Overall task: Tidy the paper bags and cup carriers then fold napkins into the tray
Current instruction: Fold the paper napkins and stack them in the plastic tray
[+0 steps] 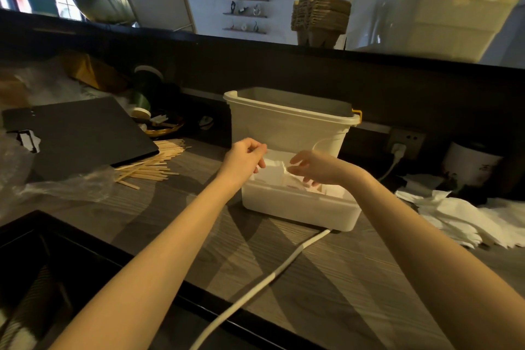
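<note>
A low white tray (298,209) stands on the wooden counter with folded white napkins (274,165) stacked inside it. My left hand (244,158) hovers over the tray's left end, its fingers curled and pinching the upper edge of the top napkin. Over the tray's middle, my right hand (315,169) touches the napkins with loosely spread fingers. A pile of loose unfolded napkins (460,220) lies on the counter to the right. Brown cup carriers (321,20) are stacked on the raised ledge behind.
A tall translucent bin (287,122) stands right behind the tray. A white cable (255,290) runs across the counter from the tray's front. Wooden stir sticks (150,165), a black board (79,133) and clear plastic wrap (65,187) lie left. A large clear tub (426,6) sits on the ledge.
</note>
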`<state>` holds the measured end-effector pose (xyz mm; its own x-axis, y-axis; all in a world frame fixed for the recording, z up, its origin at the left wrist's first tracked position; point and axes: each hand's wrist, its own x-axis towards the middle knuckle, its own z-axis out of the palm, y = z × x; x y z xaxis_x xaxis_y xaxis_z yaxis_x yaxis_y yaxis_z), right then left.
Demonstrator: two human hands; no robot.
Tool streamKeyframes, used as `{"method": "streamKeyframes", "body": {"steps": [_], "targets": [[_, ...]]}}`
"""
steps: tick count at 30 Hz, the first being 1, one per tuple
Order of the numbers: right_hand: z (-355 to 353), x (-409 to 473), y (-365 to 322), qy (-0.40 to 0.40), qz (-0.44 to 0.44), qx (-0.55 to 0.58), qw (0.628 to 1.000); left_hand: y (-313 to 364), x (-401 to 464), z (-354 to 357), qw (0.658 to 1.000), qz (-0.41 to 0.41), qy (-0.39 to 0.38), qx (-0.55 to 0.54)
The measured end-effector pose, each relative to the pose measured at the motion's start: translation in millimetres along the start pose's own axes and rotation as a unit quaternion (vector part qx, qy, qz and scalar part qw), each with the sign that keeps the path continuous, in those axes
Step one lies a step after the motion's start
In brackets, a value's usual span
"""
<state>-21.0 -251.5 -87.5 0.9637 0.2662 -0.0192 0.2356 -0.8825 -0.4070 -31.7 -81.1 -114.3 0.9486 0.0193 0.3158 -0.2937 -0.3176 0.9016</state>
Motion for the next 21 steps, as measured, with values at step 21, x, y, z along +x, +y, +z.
{"method": "streamKeyframes", "body": {"steps": [21], "targets": [[-76.9, -155.4, 171.9, 0.282, 0.135, 0.045, 0.949, 91.6, -43.9, 197.4, 0.974, 0.048, -0.194, -0.107]]}}
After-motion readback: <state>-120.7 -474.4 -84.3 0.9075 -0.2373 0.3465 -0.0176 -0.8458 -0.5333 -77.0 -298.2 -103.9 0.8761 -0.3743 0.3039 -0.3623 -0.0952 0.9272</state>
